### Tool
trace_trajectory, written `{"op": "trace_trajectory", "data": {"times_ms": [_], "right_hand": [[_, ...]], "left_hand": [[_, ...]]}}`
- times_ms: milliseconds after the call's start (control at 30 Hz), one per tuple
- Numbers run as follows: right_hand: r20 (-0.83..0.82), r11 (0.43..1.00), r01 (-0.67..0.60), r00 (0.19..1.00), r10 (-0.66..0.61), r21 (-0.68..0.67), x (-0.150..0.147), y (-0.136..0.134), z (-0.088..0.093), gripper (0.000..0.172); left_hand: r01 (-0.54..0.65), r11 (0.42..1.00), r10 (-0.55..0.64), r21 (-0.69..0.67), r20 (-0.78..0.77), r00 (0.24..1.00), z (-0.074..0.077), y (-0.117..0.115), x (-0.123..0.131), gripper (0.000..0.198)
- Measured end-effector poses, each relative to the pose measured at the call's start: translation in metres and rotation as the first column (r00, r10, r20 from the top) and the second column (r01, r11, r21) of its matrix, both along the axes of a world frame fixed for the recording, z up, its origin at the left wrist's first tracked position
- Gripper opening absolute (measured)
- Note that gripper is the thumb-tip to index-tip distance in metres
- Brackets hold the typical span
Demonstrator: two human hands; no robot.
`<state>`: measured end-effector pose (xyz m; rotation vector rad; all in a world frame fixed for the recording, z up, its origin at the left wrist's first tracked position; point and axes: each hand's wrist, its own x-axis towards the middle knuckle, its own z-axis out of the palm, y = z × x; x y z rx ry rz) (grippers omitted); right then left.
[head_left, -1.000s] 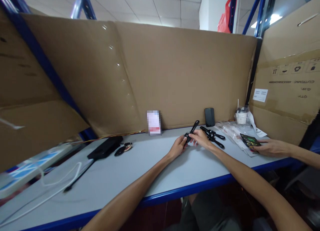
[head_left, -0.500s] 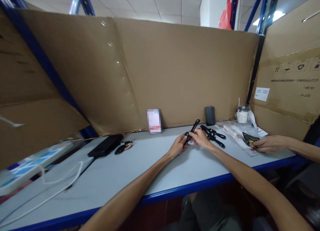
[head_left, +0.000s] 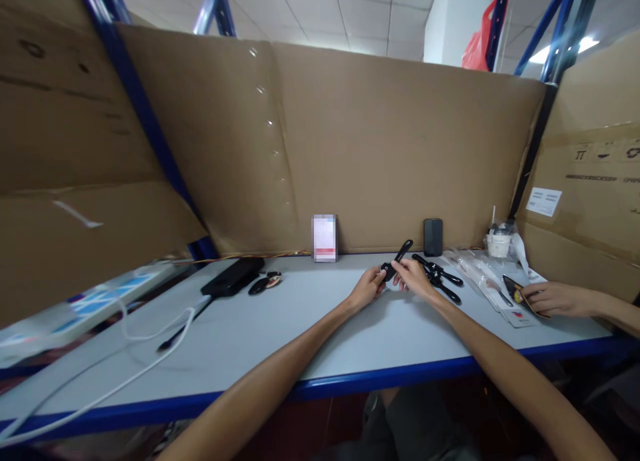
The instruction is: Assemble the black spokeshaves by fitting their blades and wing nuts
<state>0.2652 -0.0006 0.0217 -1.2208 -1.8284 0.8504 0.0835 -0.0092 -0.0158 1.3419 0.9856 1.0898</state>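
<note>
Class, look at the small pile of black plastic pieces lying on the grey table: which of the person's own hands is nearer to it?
Right. The right hand sits just beside the pile of black plastic pieces; the left hand lies farther off, beyond the right hand.

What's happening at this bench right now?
A person seated at a grey table holds a slim black part between the left hand and right hand. More black parts lie just beyond. At the right, a co-worker's hand holds a dark packet.
</note>
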Motion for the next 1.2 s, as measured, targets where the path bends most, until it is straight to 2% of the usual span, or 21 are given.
{"op": "trace_trajectory", "data": {"times_ms": [100,200,300,467,533,700,1200], "right_hand": [[0.068,0.991,0.062,0.995,-0.07,0.117,0.011,0.002,0.009,0.037],[0.193,0.972,0.092,0.972,-0.136,0.216,0.018,0.002,0.013,0.024],[0.35,0.964,0.043,0.927,-0.136,0.262,0.014,-0.007,0.009,0.014],[0.544,0.961,-0.096,0.836,-0.063,0.258,-0.006,-0.028,-0.001,0.024],[0.591,0.961,-0.126,0.805,-0.045,0.245,-0.009,-0.032,-0.001,0.021],[0.639,0.965,-0.14,0.769,-0.037,0.224,-0.008,-0.033,0.003,0.019],[0.627,0.957,-0.172,0.779,-0.013,0.234,-0.01,-0.031,0.001,0.024]], "left_hand": [[-0.089,0.996,0.09,-0.026,0.059,0.994,0.005,0.009,-0.011,0.034],[-0.162,0.986,0.167,-0.049,0.108,0.98,0.01,0.014,-0.023,0.035],[-0.198,0.978,0.206,-0.071,0.138,0.969,0.012,0.016,-0.029,0.036],[-0.191,0.976,0.206,-0.108,0.151,0.967,0.006,0.015,-0.022,0.037],[-0.18,0.976,0.197,-0.118,0.149,0.969,0.004,0.014,-0.019,0.037],[-0.162,0.978,0.179,-0.132,0.136,0.974,0.0,0.011,-0.015,0.036],[-0.136,0.978,0.157,-0.157,0.129,0.979,-0.001,0.008,-0.015,0.034]]}}
